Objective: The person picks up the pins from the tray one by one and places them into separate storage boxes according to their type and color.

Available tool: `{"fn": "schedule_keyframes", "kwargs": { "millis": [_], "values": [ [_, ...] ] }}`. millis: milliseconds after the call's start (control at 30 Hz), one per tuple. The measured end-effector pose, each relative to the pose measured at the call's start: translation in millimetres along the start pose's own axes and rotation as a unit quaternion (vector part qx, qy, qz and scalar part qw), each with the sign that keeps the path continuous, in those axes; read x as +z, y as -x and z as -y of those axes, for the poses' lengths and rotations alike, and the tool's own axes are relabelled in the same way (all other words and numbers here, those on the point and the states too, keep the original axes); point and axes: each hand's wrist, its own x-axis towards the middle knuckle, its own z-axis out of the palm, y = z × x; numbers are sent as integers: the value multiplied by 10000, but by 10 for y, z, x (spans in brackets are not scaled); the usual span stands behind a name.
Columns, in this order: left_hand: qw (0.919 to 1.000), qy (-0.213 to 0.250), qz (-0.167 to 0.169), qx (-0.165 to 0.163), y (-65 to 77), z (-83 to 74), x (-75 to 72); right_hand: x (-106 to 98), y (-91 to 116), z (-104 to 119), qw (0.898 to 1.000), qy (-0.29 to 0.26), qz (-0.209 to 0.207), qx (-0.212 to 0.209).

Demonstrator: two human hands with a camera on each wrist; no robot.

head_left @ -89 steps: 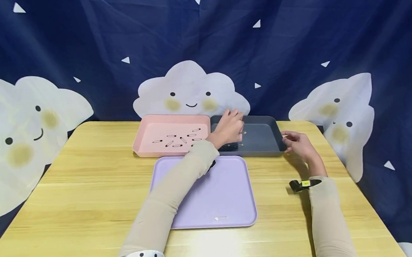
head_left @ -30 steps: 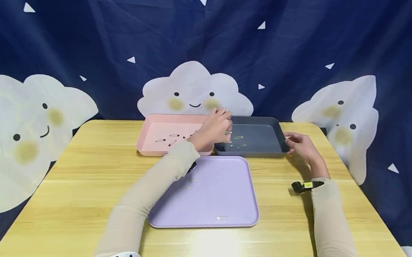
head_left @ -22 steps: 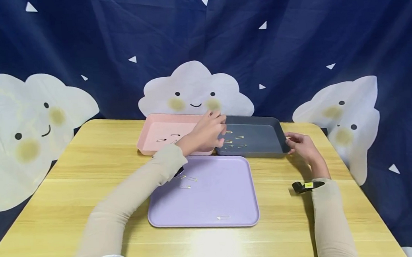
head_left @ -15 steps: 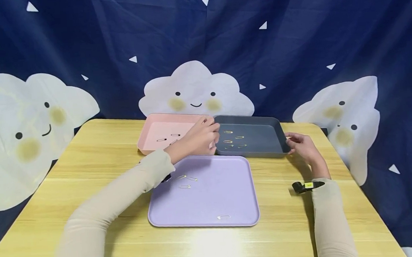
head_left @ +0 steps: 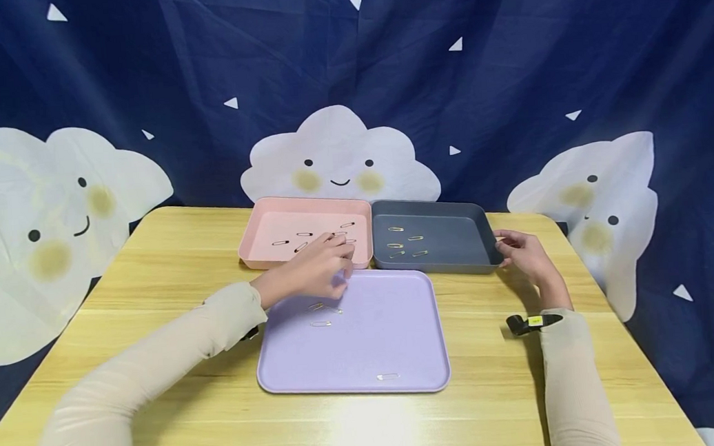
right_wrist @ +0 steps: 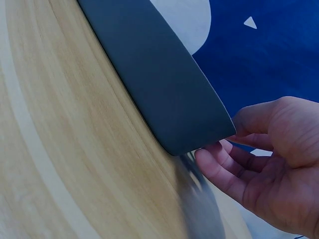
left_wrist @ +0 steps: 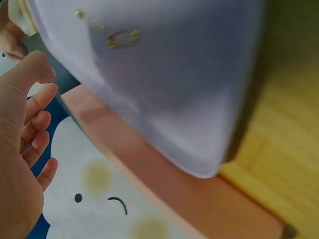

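My left hand (head_left: 313, 271) is over the far left of the purple tray (head_left: 377, 339), across the pink tray's front rim. In the left wrist view its fingers (left_wrist: 37, 127) are loosely bent with nothing between them. Close below it lie a few gold safety pins (head_left: 320, 323), and a pale safety pin (head_left: 388, 377) lies near the tray's front edge. My right hand (head_left: 523, 253) holds the right end of the dark grey tray (right_wrist: 164, 79), thumb at the rim and fingers against the outer wall. Inside that tray are several gold safety pins (head_left: 415, 238).
Several black safety pins (head_left: 280, 243) lie in the pink tray (head_left: 253, 247), some hidden by the left hand. The pink and grey trays stand side by side behind the purple one on the wooden table (head_left: 185, 345). A blue curtain (head_left: 295, 47) with clouds hangs behind.
My left hand has moved from above the grey tray leftward and back toward the purple tray, uncovering gold pins in the grey tray and black ones in the pink. The right hand stays put.
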Motion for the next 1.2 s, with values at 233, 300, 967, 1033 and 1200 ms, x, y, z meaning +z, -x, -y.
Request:
{"fn": "schedule_keyframes", "kwargs": {
  "millis": [233, 300, 967, 1033, 1200],
  "values": [
    [9986, 348, 402, -51, 174, -28, 60, 0, 0, 4, 10000, 36, -9, -1],
    [9978, 392, 534, -30, 203, -37, 67, 1, 2, 10, 10000, 31, 0, 1],
    [9905, 668, 1174, 252, 166, -83, 111, 19, 17, 43, 9999, 91, 9, 97],
    [9904, 646, 1187, 279, 151, -81, 110, 17, 19, 47, 9998, 124, 22, 131],
    [9895, 616, 1271, 312, 103, -86, 101, 14, 21, 49, 9997, 184, 36, 167]
  ]
}}
